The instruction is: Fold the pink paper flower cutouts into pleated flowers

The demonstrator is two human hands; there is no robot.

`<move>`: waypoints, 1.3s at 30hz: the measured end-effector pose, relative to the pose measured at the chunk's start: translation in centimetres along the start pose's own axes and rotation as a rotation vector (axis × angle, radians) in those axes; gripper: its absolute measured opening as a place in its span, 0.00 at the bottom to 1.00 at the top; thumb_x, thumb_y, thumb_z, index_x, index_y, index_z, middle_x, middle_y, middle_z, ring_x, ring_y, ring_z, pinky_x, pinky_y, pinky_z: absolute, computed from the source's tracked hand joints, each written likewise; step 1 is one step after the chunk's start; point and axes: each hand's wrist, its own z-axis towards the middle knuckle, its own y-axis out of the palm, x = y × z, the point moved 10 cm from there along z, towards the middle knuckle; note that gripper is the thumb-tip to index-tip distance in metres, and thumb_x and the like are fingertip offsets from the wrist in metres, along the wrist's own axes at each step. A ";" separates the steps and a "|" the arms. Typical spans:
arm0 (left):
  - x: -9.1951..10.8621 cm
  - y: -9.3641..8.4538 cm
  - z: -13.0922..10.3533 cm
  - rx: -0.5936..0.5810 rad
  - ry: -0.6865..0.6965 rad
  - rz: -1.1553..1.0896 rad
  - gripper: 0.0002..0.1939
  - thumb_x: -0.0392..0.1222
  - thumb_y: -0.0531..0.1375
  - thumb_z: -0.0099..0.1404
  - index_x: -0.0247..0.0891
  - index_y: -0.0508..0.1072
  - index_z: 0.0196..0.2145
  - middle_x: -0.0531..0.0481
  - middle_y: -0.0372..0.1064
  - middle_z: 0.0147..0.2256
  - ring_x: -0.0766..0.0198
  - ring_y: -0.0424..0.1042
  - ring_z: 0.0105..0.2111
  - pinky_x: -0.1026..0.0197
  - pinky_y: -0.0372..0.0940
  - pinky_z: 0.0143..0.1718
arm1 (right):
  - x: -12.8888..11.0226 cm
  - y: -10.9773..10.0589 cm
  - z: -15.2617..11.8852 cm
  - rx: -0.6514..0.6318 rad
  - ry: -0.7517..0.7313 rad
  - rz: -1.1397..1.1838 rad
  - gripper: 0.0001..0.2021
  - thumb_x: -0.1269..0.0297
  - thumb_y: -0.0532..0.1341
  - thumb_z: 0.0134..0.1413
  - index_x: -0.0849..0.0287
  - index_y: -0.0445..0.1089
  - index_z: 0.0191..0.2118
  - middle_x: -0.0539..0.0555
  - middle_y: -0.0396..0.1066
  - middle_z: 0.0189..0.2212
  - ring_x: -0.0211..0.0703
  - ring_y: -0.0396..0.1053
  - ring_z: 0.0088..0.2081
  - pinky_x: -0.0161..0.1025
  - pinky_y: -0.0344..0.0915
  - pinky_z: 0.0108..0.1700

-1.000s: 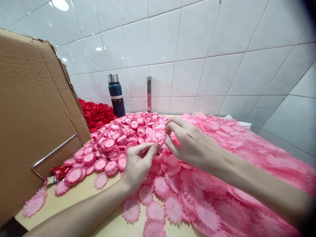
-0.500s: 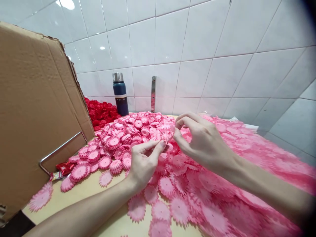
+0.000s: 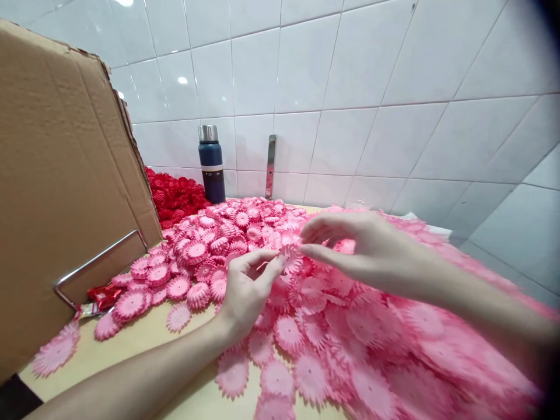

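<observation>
We have a pink toothed flower disc (image 3: 292,258) up in front of us, near the middle of the scene, just above the pink pile. Our left hand (image 3: 247,289) grips its left edge between thumb and forefinger, the other fingers curled in. Our right hand (image 3: 361,242) is at the disc's right edge, its thumb parted from its loosely bent fingers; we cannot tell whether a fingertip touches the petals.

Beneath both hands the pieces cover much of the pale yellow tabletop (image 3: 199,333). To the left and far side we see a heap of curled pink rosettes (image 3: 195,252), their edges drawn up; to the right and near side spreads a heap of flat pink flower discs (image 3: 371,388), blurred toward the right edge. One loose pink disc (image 3: 56,351) lies at the near left.

On our left stands a cardboard box (image 3: 65,175), with a bent metal rod (image 3: 100,261) in front of its side and a red foil wrapper (image 3: 105,296) just beside the rod. Beyond the box are red rosettes (image 3: 177,198), and next to them a dark blue bottle (image 3: 212,169) stands upright. A metal strip (image 3: 271,166) is upright against the white tiled wall (image 3: 350,64) on the far side.
</observation>
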 end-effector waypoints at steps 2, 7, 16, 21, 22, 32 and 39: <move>0.0 0.2 0.0 -0.020 0.000 -0.008 0.04 0.38 0.62 0.60 0.35 0.76 0.29 0.53 0.71 0.27 0.70 0.67 0.28 0.69 0.63 0.32 | -0.8 1.3 0.0 -0.042 -0.048 0.063 0.05 0.66 0.59 0.53 0.58 0.73 0.34 0.52 0.75 0.32 0.40 0.73 0.33 0.38 0.70 0.36; -0.1 0.5 0.1 -0.044 -0.008 -0.012 0.04 0.38 0.63 0.59 0.34 0.74 0.29 0.53 0.70 0.27 0.70 0.67 0.29 0.68 0.63 0.33 | -0.9 1.5 -0.1 -0.034 -0.047 0.120 0.05 0.73 0.58 0.52 0.59 0.72 0.33 0.51 0.75 0.30 0.39 0.73 0.32 0.37 0.71 0.36; 0.5 0.6 -0.2 -0.081 0.050 0.124 0.14 0.44 0.60 0.63 0.32 0.71 0.23 0.52 0.66 0.22 0.69 0.64 0.24 0.66 0.59 0.27 | -1.5 1.8 -0.3 -0.071 -0.090 0.145 0.05 0.66 0.61 0.53 0.60 0.72 0.35 0.52 0.75 0.31 0.38 0.72 0.32 0.36 0.70 0.34; 0.7 0.5 -0.4 -0.079 0.060 0.104 0.13 0.44 0.61 0.62 0.33 0.71 0.24 0.52 0.67 0.22 0.69 0.65 0.24 0.66 0.60 0.28 | -1.6 2.5 -0.4 -0.161 -0.108 0.105 0.06 0.65 0.61 0.55 0.56 0.76 0.34 0.49 0.76 0.30 0.37 0.72 0.32 0.35 0.69 0.35; 0.6 0.5 -0.4 -0.079 0.059 0.097 0.13 0.44 0.61 0.61 0.33 0.71 0.24 0.52 0.67 0.22 0.69 0.65 0.24 0.66 0.60 0.28 | -1.6 2.5 -0.4 -0.169 -0.110 0.103 0.06 0.65 0.61 0.55 0.56 0.76 0.35 0.49 0.76 0.31 0.37 0.72 0.32 0.35 0.69 0.36; 0.2 0.3 -0.2 -0.058 0.025 -0.017 0.11 0.44 0.66 0.56 0.34 0.74 0.22 0.52 0.70 0.22 0.69 0.67 0.24 0.67 0.63 0.28 | -3.0 3.6 -0.9 -0.207 -0.196 0.011 0.10 0.70 0.56 0.57 0.58 0.76 0.34 0.49 0.77 0.30 0.37 0.72 0.31 0.35 0.67 0.35; -0.4 0.5 -0.2 -0.048 -0.025 -0.057 0.08 0.40 0.69 0.50 0.34 0.76 0.22 0.53 0.73 0.22 0.69 0.68 0.23 0.67 0.64 0.28 | -2.2 2.5 -0.6 -0.077 -0.130 -0.057 0.10 0.74 0.57 0.49 0.59 0.77 0.29 0.52 0.76 0.25 0.41 0.72 0.28 0.38 0.68 0.33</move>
